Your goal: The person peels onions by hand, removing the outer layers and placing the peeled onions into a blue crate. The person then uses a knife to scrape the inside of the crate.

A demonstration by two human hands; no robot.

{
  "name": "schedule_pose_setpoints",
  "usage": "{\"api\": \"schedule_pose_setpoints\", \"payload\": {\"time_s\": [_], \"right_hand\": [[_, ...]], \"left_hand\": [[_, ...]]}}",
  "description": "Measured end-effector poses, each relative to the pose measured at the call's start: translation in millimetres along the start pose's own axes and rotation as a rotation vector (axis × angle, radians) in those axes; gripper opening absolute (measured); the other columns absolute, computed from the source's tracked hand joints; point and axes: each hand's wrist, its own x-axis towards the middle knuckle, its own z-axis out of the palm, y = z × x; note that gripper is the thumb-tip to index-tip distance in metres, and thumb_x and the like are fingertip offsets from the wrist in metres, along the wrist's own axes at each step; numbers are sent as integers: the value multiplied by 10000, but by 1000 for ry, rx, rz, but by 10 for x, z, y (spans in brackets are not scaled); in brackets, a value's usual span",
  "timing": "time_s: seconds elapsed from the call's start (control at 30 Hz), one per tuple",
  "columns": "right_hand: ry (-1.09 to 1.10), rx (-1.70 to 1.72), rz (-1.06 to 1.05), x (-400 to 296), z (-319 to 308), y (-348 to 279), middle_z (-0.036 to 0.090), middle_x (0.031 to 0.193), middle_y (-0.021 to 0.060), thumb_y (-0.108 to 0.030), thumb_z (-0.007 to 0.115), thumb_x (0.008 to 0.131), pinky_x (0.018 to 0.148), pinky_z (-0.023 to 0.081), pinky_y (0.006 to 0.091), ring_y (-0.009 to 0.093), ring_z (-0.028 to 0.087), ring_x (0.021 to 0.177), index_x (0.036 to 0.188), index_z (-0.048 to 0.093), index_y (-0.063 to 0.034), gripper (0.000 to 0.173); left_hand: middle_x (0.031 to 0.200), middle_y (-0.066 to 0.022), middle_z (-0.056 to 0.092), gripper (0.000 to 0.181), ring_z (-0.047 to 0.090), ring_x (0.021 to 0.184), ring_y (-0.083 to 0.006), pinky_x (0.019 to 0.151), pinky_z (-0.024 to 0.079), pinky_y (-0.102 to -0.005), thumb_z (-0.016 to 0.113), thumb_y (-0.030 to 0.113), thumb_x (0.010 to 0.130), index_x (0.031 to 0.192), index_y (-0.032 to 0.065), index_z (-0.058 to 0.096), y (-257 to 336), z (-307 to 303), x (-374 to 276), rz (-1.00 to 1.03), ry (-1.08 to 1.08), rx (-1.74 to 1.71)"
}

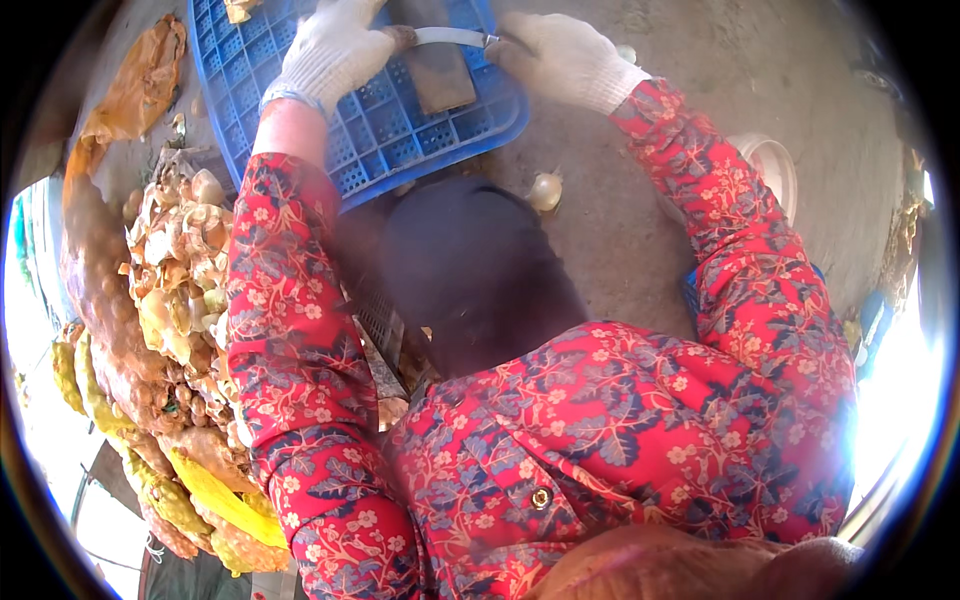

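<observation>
My left hand (334, 56), in a white knit glove with browned fingertips, pinches one end of a curved pale strip (450, 36), perhaps a blade. At the other end, beside a small metal fitting (490, 40), the gloved fingers of my right hand (566, 60) are closed on it. The strip arches above a blue plastic crate (390, 150) with a perforated grid surface. A flat brown board (442, 82) lies on that grid, below the strip. Part of the board runs out of view at the top.
Loose onions and dry skins (180, 277) are heaped at the left, beside filled mesh sacks (97, 262) and yellow netting (225, 502). A peeled onion (545, 192) lies on the concrete floor (607, 240). A white bucket (776, 176) stands behind my right forearm.
</observation>
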Motion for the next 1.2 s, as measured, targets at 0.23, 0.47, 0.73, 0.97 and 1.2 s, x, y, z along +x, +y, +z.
{"api": "schedule_pose_setpoints", "payload": {"time_s": [0.23, 0.47, 0.73, 0.97, 1.2], "right_hand": [[-7, -8, -105, -285, 69, 57, 707, 838, 163, -399, 585, 989, 753, 550, 494, 388, 697, 851, 992, 666, -89, 321], [86, 19, -82, -457, 170, -41, 702, 801, 123, -379, 653, 956, 708, 563, 446, 339, 707, 814, 965, 679, -106, 274], [310, 45, -212, -510, 289, 4, 700, 930, 68, -302, 729, 903, 724, 575, 397, 289, 712, 837, 1091, 699, -119, 264], [301, 70, -192, -431, 311, -11, 683, 966, 57, -273, 725, 898, 757, 573, 394, 273, 704, 894, 1113, 710, -142, 252], [278, 64, -184, -325, 329, 11, 675, 983, 59, -269, 721, 898, 786, 570, 387, 267, 696, 914, 1077, 734, -151, 215]], "left_hand": [[1563, -159, 463, 719, 337, 1484, -405, 1223, 305, -472, 763, 388, 859, 1501, 191, 506, -153, 376, -158, 166, 63, 127], [1558, -187, 448, 760, 360, 1457, -408, 1202, 314, -478, 808, 310, 806, 1482, 130, 512, -73, 391, -341, 47, 181, 46], [1572, -147, 453, 753, 358, 1468, -394, 1207, 311, -474, 794, 429, 835, 1495, 190, 520, -119, 540, -356, 56, 271, 26], [1411, -140, 586, 538, 460, 1372, -360, 1162, 325, -472, 791, 448, 828, 1253, 134, 689, -126, 583, -468, 60, 418, 148], [1025, -17, 687, 196, 592, 1093, -283, 1007, 398, -457, 740, 335, 871, 916, 145, 763, -18, 539, -543, 146, 403, 288]]}}
